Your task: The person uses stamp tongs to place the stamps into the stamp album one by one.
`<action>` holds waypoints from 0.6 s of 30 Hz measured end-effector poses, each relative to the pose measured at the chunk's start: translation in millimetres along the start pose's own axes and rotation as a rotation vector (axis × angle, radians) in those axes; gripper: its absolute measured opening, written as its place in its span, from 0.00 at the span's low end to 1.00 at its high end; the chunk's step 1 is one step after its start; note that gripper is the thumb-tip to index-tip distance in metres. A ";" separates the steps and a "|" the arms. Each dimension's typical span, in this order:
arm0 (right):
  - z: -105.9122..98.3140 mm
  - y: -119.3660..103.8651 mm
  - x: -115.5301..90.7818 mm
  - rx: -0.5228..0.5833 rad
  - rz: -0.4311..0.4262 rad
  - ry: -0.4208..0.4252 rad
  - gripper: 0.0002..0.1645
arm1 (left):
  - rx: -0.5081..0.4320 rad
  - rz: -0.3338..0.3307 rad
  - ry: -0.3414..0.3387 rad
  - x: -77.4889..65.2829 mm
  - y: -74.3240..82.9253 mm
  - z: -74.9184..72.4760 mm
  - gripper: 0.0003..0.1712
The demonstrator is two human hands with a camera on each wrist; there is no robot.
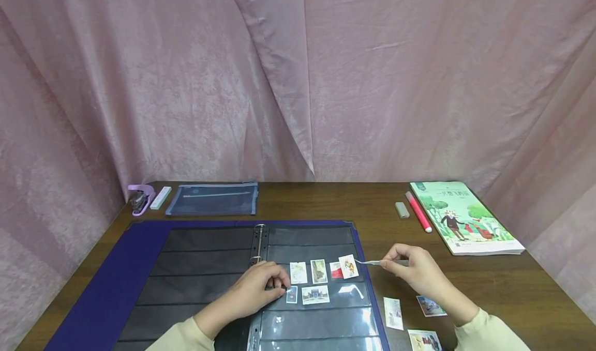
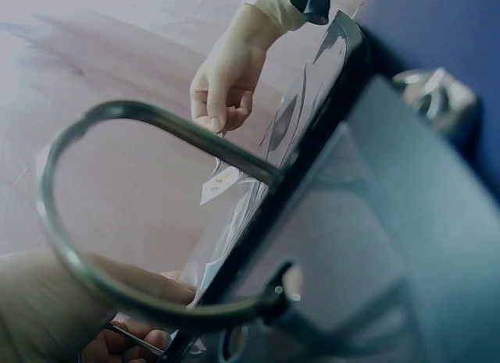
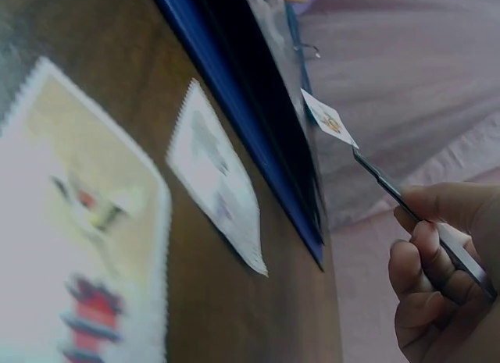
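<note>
My right hand pinches a pair of tweezers whose tip meets a white-edged stamp. That stamp is above the right page of an open stamp album, partly covering a red stamp. My left hand rests at the page, its curled fingers beside a small blue stamp. A thin metal tool shows among the left fingers in the left wrist view; its full shape is hidden. Other stamps, one with a building, lie in the page's strips.
Loose stamps, including a pale one, lie right of the album. Metal rings stand at its spine. Farther back are a mesh pouch, purple tape dispenser, white block, eraser, red marker and green book.
</note>
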State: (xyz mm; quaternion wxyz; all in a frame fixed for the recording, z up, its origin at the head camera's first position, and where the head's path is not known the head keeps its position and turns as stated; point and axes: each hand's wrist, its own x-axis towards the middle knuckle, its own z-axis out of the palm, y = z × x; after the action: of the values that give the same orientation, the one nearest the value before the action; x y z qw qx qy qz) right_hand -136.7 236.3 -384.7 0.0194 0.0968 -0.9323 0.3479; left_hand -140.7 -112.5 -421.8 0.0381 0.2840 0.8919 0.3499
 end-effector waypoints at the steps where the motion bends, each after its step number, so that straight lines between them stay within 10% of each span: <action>1: 2.0 -1.0 -0.6 -0.006 0.002 0.008 0.08 | -0.001 0.000 0.000 0.0 0.1 0.0 0.08; 18: 16.9 -12.3 -12.8 -0.070 -0.003 0.010 0.08 | -0.003 0.005 -0.004 -0.6 0.3 -0.2 0.10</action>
State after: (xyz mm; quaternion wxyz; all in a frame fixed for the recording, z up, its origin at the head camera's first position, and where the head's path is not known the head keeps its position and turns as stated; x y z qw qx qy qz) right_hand -121.2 218.4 -390.8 0.0281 0.0955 -0.9437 0.3154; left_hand -140.2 -112.8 -421.6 0.0395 0.2867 0.8907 0.3506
